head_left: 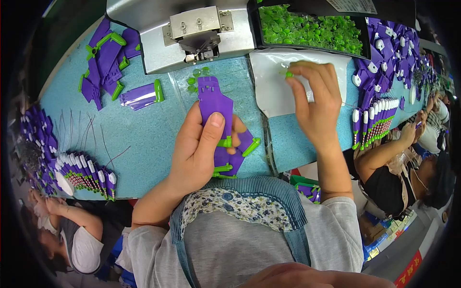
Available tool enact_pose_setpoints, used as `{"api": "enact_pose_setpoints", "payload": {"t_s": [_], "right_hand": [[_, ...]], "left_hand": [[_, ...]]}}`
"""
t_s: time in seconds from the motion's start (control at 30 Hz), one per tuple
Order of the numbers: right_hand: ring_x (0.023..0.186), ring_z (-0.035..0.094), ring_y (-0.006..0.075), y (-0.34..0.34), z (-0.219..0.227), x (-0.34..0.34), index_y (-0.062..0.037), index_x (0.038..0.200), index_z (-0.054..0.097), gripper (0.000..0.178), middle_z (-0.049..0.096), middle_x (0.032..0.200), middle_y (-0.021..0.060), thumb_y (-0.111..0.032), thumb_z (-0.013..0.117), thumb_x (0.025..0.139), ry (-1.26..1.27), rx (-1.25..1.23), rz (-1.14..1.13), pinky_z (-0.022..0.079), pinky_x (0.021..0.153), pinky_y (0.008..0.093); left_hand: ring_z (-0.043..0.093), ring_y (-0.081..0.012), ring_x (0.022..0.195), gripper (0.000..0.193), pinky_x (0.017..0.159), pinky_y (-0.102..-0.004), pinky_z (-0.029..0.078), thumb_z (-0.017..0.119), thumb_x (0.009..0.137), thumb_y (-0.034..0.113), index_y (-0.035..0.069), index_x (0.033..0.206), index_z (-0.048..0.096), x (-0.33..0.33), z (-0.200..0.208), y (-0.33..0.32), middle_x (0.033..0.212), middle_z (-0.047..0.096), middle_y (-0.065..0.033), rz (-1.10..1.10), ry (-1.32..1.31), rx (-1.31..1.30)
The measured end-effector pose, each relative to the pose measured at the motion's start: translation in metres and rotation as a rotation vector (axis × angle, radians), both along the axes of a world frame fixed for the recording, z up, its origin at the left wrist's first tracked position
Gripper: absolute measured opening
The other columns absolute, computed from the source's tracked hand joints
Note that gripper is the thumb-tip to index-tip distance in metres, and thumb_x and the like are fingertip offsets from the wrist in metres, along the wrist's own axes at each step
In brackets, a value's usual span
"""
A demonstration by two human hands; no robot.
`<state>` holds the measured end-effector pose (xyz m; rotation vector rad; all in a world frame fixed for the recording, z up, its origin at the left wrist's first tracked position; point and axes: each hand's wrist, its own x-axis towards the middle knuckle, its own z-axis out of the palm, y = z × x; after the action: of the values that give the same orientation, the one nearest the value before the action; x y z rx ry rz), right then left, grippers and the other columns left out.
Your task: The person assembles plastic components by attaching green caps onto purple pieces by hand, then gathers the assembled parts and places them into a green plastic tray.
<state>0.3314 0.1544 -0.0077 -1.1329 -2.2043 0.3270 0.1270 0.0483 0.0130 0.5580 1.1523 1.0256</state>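
Observation:
My left hand (194, 151) is closed round a flat purple plastic part (216, 104), thumb on its face, with its notched end pointing away from me. Beneath that hand, near the table edge, lie more purple parts with green ends (246, 143). Between thumb and forefinger my right hand (319, 98) pinches a small green plastic piece (288, 74) above a white sheet (273, 98). A few loose green pieces (192, 81) rest just beyond the purple part. The far ends of my left fingers are partly hidden behind it.
A metal machine (206, 24) stands at the back, beside a black tray (312, 49) of green pieces. Purple parts with green ends (105, 60) are heaped at left. White-ended assemblies stand in rows (86, 170) (377, 120) on both sides. Co-workers (389, 158) sit left and right.

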Motion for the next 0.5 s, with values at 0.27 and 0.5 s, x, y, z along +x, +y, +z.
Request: {"api": "enact_pose_setpoints", "payload": {"t_s": [0.27, 0.5], "right_hand": [[0.082, 0.054, 0.0258, 0.009, -0.012, 0.002, -0.0033, 0.088, 0.065, 0.018, 0.063, 0.092, 0.0052, -0.001, 0.071, 0.071, -0.108, 0.119, -0.014, 0.042, 0.071, 0.0359], [0.096, 0.055, 0.0206, -0.035, 0.017, -0.007, 0.0007, 0.093, 0.067, 0.015, 0.064, 0.098, 0.0099, -0.002, 0.071, 0.079, 0.57, -0.637, 0.106, 0.042, 0.087, 0.0304]], "left_hand": [[0.058, -0.0072, 0.086, 0.02, 0.07, -0.0208, 0.049, 0.049, 0.1, 0.013, 0.002, 0.117, 0.048, -0.002, -0.005, -0.006, 0.099, 0.06, -0.0044, -0.035, -0.06, 0.144], [0.065, -0.0123, 0.084, 0.021, 0.072, -0.0241, 0.052, 0.065, 0.087, -0.004, -0.003, 0.107, 0.056, 0.015, -0.002, -0.004, 0.095, 0.068, -0.0098, 0.242, 0.15, 0.281]]}}
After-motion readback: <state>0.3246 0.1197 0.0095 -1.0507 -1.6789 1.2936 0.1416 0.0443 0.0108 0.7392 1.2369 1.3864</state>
